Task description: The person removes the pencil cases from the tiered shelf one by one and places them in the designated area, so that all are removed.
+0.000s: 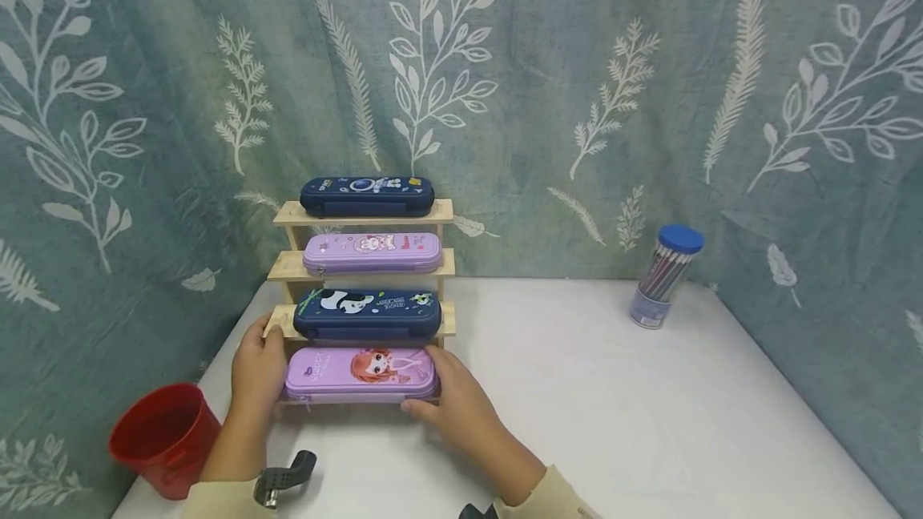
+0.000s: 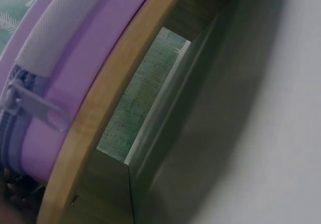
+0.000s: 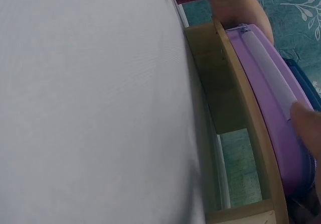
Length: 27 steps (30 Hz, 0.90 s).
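A stepped wooden rack (image 1: 447,319) bears a pencil case on each tier. On the lowest tier lies a purple pencil case (image 1: 332,371) with a red-haired girl printed on it. My right hand (image 1: 461,403) holds its right end, the thumb on the front side and the fingers behind. In the right wrist view that thumb (image 3: 306,128) presses by the case's zip edge. My left hand (image 1: 258,371) grips the left side of the rack, fingertips at the end of the tier with the navy panda pencil case (image 1: 368,315). Most left fingers are hidden in the left wrist view.
Higher up sit a lilac pencil case (image 1: 371,253) and a navy astronaut pencil case (image 1: 368,196). A red bucket (image 1: 166,439) stands left of my left forearm. At the back right, a clear tub of pencils (image 1: 659,279) with a blue lid stands on the white table (image 1: 613,407).
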Available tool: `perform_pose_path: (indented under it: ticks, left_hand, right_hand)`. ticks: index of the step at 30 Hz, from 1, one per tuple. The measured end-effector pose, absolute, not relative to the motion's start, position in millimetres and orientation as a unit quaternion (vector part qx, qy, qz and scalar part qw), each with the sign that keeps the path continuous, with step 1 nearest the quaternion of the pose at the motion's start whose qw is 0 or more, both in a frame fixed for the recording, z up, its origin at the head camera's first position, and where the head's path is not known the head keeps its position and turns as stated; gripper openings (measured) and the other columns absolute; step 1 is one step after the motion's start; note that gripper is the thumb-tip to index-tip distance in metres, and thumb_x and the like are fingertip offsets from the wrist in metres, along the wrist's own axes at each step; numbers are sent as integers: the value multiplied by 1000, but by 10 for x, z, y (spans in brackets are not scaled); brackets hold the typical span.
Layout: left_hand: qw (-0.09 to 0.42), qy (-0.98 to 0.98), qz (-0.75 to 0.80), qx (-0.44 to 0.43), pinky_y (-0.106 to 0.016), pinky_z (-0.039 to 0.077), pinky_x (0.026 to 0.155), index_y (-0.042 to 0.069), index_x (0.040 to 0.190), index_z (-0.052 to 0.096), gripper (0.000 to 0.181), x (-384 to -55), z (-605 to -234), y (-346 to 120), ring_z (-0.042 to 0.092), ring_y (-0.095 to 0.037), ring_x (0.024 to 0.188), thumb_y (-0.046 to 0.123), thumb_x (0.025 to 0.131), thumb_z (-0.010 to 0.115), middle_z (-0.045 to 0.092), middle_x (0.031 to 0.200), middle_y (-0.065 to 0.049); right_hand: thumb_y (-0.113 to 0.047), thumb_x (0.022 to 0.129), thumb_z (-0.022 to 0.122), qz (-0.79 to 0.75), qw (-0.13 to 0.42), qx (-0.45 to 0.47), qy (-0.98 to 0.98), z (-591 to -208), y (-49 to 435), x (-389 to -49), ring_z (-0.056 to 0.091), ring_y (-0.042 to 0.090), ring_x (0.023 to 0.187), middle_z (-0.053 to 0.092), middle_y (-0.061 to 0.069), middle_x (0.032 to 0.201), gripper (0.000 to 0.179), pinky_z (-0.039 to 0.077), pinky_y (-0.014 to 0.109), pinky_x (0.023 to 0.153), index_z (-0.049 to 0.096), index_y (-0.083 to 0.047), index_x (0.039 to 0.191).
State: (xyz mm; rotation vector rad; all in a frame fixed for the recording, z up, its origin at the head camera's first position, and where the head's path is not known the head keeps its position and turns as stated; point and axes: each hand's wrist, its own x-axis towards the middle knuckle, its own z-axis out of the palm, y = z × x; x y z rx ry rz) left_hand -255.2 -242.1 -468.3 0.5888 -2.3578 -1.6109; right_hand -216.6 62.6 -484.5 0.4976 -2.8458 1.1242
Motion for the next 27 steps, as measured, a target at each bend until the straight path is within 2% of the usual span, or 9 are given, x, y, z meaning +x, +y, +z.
perform_pose_path:
  ticks: [14, 21, 27]
  left_hand:
    - [120, -797, -552, 213, -58, 31, 125, 22, 167, 27, 61, -2600, -4716, -2400, 33, -31, 157, 47, 112, 28, 37, 169, -4]
    - [124, -795, -555, 210, -56, 34, 123, 20, 167, 27, 62, -2564, -4717, -2374, 35, -31, 156, 47, 112, 28, 37, 169, -5]
    - [134, -797, -551, 208, -58, 31, 124, 19, 167, 29, 62, -2544, -4721, -2364, 35, -32, 157, 46, 111, 29, 39, 168, -5]
  right_hand:
    - [-40, 88, 84, 380, 15, 148, -913, -4821, 645, -2229, 46, 31, 149, 50, 11, 158, 86, 39, 52, 122, 41, -15, 158]
    - [-38, 87, 85, 408, 12, 137, -903, -4826, 699, -2215, 46, 31, 149, 51, 10, 158, 84, 37, 53, 123, 44, -16, 156]
    - [-30, 87, 86, 442, 7, 149, -884, -4839, 809, -2225, 46, 29, 148, 51, 8, 156, 81, 37, 52, 123, 44, -16, 155]
